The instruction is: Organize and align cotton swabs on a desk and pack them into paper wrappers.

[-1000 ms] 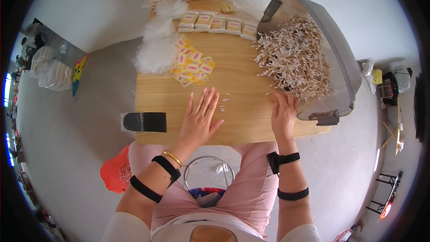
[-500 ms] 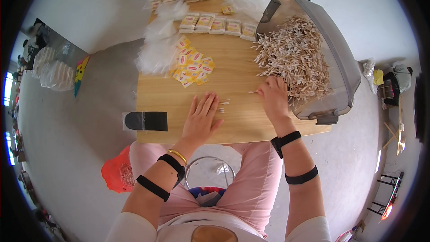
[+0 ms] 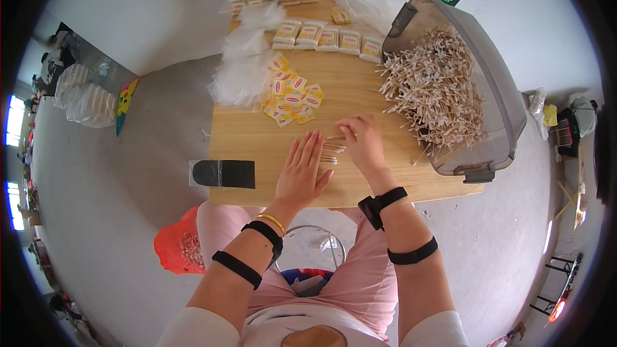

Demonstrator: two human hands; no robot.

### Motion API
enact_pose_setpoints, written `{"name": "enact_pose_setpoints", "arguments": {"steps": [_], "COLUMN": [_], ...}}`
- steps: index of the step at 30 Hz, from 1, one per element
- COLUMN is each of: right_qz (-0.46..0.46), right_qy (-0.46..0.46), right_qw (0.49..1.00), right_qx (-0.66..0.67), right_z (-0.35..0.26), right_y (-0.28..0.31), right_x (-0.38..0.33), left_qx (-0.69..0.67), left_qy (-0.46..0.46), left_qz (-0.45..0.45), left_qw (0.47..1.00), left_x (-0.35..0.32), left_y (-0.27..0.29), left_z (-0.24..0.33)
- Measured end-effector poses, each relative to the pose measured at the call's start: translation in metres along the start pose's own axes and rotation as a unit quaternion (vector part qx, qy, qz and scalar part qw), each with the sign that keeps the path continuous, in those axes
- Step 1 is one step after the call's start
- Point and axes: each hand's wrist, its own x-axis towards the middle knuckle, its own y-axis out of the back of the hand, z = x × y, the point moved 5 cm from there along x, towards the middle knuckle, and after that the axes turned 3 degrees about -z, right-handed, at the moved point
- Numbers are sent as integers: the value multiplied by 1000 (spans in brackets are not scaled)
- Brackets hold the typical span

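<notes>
Right hand (image 3: pixel 365 144) moved left, near swabs (image 3: pixel 331 149); yellow cards (image 3: pixel 293 99) beyond.

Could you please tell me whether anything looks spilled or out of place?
The grey bin looks tipped, its cotton swabs spilling onto the table; small pale bits on the floor at left look dropped.

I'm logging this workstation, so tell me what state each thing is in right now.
Left hand: flat, palm down on the tabletop.
Right hand: fingers bent; grip unclear.
Loose swabs: lying beside the left hand.
Grey bin: uncovered.
Swab heap: loose, jumbled.
Yellow labels: scattered, overlapping.
Swab packs: filled, in a row.
Clear bags: flat, overlapping.
Black piece: lying flat.
Red bag: open, contents showing.
</notes>
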Motion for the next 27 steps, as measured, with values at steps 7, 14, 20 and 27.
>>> {"name": "enact_pose_setpoints", "arguments": {"steps": [7, 14, 20, 27], "right_qz": [25, 24, 69, 26], "right_qy": [-37, -56, -19, 28], "right_qw": [999, 996, 948, 901], "right_qx": [-21, 68, -310, -431], "right_z": [18, -7, 19, 55], "right_y": [19, 4, 109, 128], "right_x": [-25, -42, -83, -74], "left_qx": [-17, 29, 43, 21], "left_qy": [9, 16, 19, 6], "left_qz": [-11, -45, -45, -19], "left_qw": [1000, 998, 998, 1000], "left_x": [1, -3, -2, -1], "left_y": [-3, -4, -4, -8], "left_z": [2, -5, -4, 0]}}
